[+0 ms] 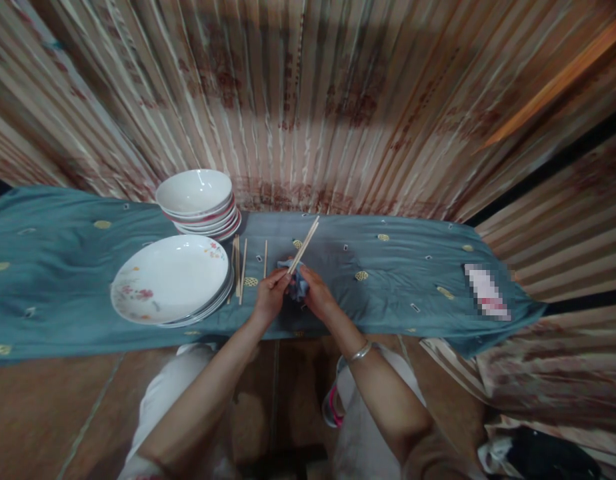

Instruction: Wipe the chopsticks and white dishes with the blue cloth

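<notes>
A pair of wooden chopsticks [304,245] points up and away to the right, with my left hand [271,295] closed around the lower ends. My right hand [317,293] grips a crumpled blue-grey cloth [299,285] right beside them. The cloth lies between my two hands and meets the lower part of the chopsticks; some of my fingers are hidden behind it. To the left of my hands, several loose chopsticks [243,270] lie lengthwise on the tablecloth.
A stack of white plates [171,280] with a floral print stands left on the teal tablecloth [398,300]. Behind it is a stack of white bowls [195,193]. A blurred pinkish-white item [488,292] lies at the far right. Pleated curtains [308,100] hang behind the table.
</notes>
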Demonstrator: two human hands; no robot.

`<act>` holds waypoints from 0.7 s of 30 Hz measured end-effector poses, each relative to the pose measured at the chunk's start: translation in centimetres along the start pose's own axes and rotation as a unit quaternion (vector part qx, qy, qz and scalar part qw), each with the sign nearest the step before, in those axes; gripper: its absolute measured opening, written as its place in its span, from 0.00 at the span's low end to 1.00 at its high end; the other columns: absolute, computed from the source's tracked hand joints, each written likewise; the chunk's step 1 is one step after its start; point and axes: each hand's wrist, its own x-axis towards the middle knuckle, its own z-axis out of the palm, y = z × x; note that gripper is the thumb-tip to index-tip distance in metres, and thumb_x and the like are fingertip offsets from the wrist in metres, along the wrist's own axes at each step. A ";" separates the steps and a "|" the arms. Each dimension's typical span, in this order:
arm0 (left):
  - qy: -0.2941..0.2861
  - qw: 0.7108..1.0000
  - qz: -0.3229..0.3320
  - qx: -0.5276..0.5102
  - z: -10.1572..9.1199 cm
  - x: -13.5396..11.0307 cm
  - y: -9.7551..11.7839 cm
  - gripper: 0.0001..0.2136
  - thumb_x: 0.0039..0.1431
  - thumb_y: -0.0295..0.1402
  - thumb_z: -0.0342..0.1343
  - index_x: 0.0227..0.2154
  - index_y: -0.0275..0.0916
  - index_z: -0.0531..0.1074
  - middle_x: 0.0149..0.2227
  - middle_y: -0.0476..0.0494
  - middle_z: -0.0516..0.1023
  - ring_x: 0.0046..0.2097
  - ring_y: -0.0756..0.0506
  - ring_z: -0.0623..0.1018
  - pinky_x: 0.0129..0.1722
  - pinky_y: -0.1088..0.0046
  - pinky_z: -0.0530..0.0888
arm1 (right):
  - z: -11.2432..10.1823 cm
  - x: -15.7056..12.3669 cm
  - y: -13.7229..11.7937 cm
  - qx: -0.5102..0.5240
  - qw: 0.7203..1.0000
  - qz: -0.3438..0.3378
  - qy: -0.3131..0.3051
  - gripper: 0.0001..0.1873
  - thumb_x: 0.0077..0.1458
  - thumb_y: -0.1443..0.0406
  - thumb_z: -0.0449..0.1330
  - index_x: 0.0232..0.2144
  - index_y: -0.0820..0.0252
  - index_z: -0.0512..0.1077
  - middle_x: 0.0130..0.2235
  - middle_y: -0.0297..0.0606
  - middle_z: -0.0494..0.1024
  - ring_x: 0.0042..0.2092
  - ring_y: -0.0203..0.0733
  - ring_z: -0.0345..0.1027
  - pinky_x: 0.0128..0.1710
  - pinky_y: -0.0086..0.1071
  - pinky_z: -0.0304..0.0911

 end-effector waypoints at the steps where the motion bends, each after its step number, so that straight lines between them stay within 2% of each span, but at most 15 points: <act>1: 0.002 1.000 -0.007 -0.002 -0.1 0.1 0.1 0.05 0.45 0.32 0.63 0.28 0.38 0.80 0.23 0.50 0.73 0.23 0.53 0.65 0.24 0.75 0.62 | -0.3 0.1 -0.2 -0.022 1.000 -0.010 -0.006 0.17 0.51 0.51 0.58 0.38 0.53 0.77 0.37 0.33 0.80 0.42 0.40 0.72 0.45 0.34 0.67; 3: 0.005 0.999 -0.034 -0.017 -0.3 0.1 0.4 0.06 0.45 0.34 0.64 0.27 0.38 0.80 0.23 0.49 0.75 0.24 0.52 0.67 0.25 0.76 0.62 | -1.0 0.2 -0.9 -0.094 0.994 -0.053 0.001 0.15 0.52 0.53 0.58 0.40 0.50 0.76 0.41 0.32 0.79 0.47 0.41 0.70 0.52 0.36 0.62; 6: -0.003 0.993 -0.092 -0.073 -0.6 0.2 1.2 0.09 0.41 0.36 0.67 0.25 0.37 0.80 0.28 0.45 0.78 0.29 0.52 0.70 0.27 0.77 0.64 | -2.2 0.2 -2.1 -0.188 0.972 -0.138 0.038 0.13 0.54 0.56 0.59 0.42 0.49 0.75 0.47 0.34 0.77 0.53 0.43 0.66 0.60 0.41 0.53; 9: -0.013 0.983 -0.134 -0.124 -0.6 0.2 1.8 0.10 0.38 0.34 0.69 0.25 0.34 0.79 0.32 0.42 0.80 0.29 0.53 0.71 0.27 0.78 0.65 | -2.6 -0.1 -2.9 -0.239 0.950 -0.198 0.046 0.13 0.55 0.59 0.59 0.43 0.51 0.75 0.50 0.40 0.75 0.56 0.44 0.63 0.62 0.42 0.49; 11: -0.014 0.979 -0.147 -0.140 -0.6 0.2 2.1 0.09 0.38 0.32 0.68 0.25 0.34 0.79 0.33 0.41 0.80 0.29 0.53 0.71 0.26 0.79 0.65 | -2.4 -0.5 -3.0 -0.253 0.943 -0.212 0.035 0.13 0.55 0.60 0.58 0.42 0.52 0.75 0.49 0.42 0.75 0.55 0.44 0.64 0.61 0.41 0.50; 14: -0.023 0.975 -0.160 -0.156 -0.3 0.1 2.1 0.08 0.40 0.30 0.68 0.26 0.34 0.79 0.31 0.41 0.80 0.28 0.54 0.72 0.25 0.80 0.65 | -1.5 -1.1 -2.5 -0.256 0.949 -0.183 0.007 0.12 0.57 0.58 0.55 0.39 0.51 0.76 0.42 0.40 0.78 0.48 0.44 0.68 0.57 0.40 0.56; 17: -0.040 0.970 -0.165 -0.173 -0.2 -0.1 1.8 0.07 0.41 0.29 0.68 0.26 0.33 0.80 0.28 0.43 0.79 0.27 0.54 0.72 0.24 0.80 0.65 | -0.7 -1.4 -1.8 -0.235 0.964 -0.121 -0.011 0.14 0.58 0.55 0.52 0.35 0.53 0.75 0.32 0.35 0.77 0.37 0.41 0.69 0.47 0.36 0.62; 21: -0.052 0.970 -0.162 -0.173 -0.3 -0.1 1.7 0.07 0.42 0.29 0.67 0.26 0.33 0.79 0.27 0.43 0.79 0.29 0.52 0.74 0.25 0.79 0.65 | -0.4 -1.0 -1.3 -0.145 0.985 -0.078 -0.046 0.13 0.52 0.53 0.59 0.32 0.55 0.74 0.29 0.29 0.75 0.33 0.36 0.67 0.39 0.29 0.63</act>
